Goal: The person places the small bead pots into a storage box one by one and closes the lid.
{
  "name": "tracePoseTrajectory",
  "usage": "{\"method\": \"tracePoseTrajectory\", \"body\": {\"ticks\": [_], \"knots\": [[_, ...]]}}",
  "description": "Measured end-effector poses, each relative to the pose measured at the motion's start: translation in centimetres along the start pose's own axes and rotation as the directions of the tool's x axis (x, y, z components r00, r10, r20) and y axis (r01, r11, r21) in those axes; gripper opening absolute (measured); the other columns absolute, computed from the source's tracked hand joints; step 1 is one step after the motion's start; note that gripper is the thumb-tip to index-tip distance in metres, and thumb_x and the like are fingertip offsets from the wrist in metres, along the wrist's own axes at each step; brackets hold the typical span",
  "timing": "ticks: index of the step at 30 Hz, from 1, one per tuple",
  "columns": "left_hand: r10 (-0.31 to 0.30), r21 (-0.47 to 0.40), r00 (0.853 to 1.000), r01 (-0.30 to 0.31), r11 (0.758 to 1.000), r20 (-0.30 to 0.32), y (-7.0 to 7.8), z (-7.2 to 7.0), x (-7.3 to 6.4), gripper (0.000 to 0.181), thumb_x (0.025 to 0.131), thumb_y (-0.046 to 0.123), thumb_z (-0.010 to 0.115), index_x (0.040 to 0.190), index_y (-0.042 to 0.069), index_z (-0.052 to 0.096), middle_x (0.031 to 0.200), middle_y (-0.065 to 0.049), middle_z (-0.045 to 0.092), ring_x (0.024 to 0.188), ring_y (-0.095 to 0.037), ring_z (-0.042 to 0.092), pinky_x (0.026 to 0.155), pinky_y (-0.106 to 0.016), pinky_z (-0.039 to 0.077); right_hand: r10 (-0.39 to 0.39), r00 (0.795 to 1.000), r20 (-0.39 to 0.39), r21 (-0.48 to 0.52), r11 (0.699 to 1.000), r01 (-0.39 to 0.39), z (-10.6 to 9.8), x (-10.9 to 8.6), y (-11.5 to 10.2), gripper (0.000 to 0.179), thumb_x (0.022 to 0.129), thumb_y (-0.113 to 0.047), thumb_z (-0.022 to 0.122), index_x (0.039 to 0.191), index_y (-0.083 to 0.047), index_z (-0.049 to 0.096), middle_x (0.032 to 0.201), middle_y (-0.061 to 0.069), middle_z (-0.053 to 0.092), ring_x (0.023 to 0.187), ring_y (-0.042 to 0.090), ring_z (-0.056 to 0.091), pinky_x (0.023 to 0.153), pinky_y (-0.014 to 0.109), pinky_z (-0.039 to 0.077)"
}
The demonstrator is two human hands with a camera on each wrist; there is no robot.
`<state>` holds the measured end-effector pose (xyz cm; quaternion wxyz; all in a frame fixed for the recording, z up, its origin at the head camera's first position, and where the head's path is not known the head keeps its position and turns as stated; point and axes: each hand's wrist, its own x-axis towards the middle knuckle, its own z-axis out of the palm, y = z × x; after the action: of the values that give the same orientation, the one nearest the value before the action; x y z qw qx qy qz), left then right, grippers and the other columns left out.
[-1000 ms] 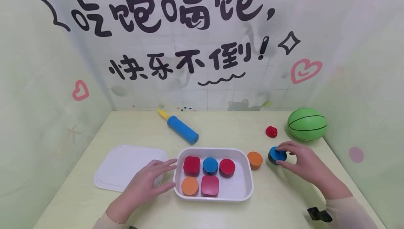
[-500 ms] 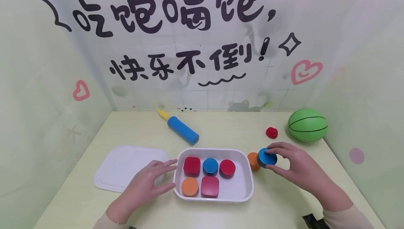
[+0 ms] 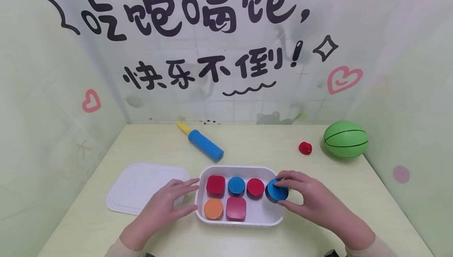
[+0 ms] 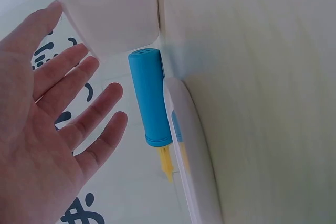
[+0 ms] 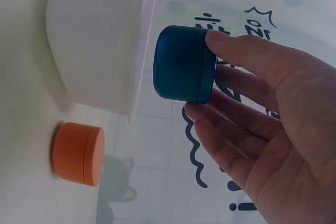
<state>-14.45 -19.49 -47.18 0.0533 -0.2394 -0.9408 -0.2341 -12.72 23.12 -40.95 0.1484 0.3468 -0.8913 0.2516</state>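
Observation:
My right hand [image 3: 316, 202] pinches a round blue lidded tin [image 3: 276, 191] between thumb and fingers, over the right rim of the white tray [image 3: 261, 214]. In the right wrist view this blue tin is level and clear of the tray wall [image 5: 100, 40]. Inside the tray sit a square red tin [image 3: 215, 185], another round blue tin [image 3: 236, 185], a round red tin [image 3: 255, 187], a round orange tin [image 3: 213, 209] and a square pinkish-red tin [image 3: 236, 208]. My left hand [image 3: 161, 202] has its fingers extended, fingertips right at the tray's left end.
A second orange tin [image 5: 76, 153] stands on the table just right of the tray, mostly hidden in the head view. Left lies a white lid [image 3: 141, 184]. Behind are a blue hand pump [image 3: 205, 145], a small red item [image 3: 305, 148] and a green ball [image 3: 345, 139].
My right hand has lifted the blue tin off the table on the right and carried it left, past the orange tin, to the tray's right rim. The left hand stays put.

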Motion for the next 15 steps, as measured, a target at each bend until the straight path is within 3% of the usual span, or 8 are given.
{"method": "tracePoseTrajectory", "body": {"ticks": [5,15], "knots": [[-0.002,0.005,1.000,0.002,1.000,-0.002,-0.1,0.0,-0.1,0.058,0.086,0.056,0.078,0.139,0.034,0.066,0.146,0.019,0.060,0.120,-0.010,0.059,0.091,-0.039,0.062,0.018,0.989,0.149,0.057,0.998,-0.027,1.0,0.7,-0.9,0.042,0.078,-0.016,0.091,0.117,-0.018,0.077,0.124,-0.003,0.068,0.109,0.017,0.066,0.084,0.023,0.061],[0.027,-0.002,0.999,-0.027,1.000,-0.018,-0.2,0.1,-0.1,0.057,0.086,0.054,0.080,0.138,0.032,0.067,0.145,0.019,0.060,0.119,-0.009,0.059,0.092,-0.037,0.062,0.039,0.940,0.339,0.080,0.994,-0.071,2.5,1.7,-1.0,0.039,0.083,-0.021,0.088,0.120,-0.019,0.077,0.127,-0.003,0.069,0.116,0.019,0.066,0.089,0.028,0.062]]}}
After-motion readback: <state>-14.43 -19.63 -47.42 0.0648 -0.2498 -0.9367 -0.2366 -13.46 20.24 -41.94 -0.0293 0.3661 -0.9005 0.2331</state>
